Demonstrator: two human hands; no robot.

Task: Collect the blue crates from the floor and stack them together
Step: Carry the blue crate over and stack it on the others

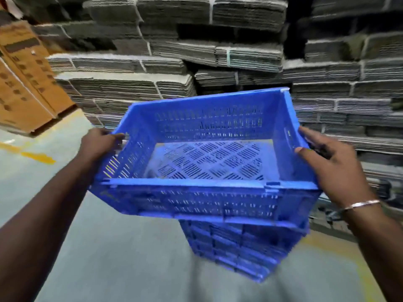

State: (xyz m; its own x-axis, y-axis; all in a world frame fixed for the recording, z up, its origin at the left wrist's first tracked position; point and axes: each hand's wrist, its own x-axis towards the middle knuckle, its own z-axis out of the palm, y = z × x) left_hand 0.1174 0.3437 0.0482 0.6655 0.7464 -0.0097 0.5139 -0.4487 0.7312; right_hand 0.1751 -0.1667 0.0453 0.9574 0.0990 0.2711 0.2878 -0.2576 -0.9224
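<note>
I hold an empty blue slotted crate point(205, 153) up in front of me, tilted a little. My left hand point(100, 144) grips its left side wall at the handle slot. Its right rim is held by my right hand point(329, 164), thumb on the inside of the wall and fingers curled outside. Below the held crate, a stack of more blue crates point(237, 251) stands on the grey floor, partly hidden by the one I carry. I cannot tell whether the held crate touches the stack.
Tall piles of bundled flat cardboard point(218, 51) wall off the back and right. Brown cartons point(26, 77) stand at the left. The grey floor point(109, 247) carries yellow painted lines point(37, 156) at left and right.
</note>
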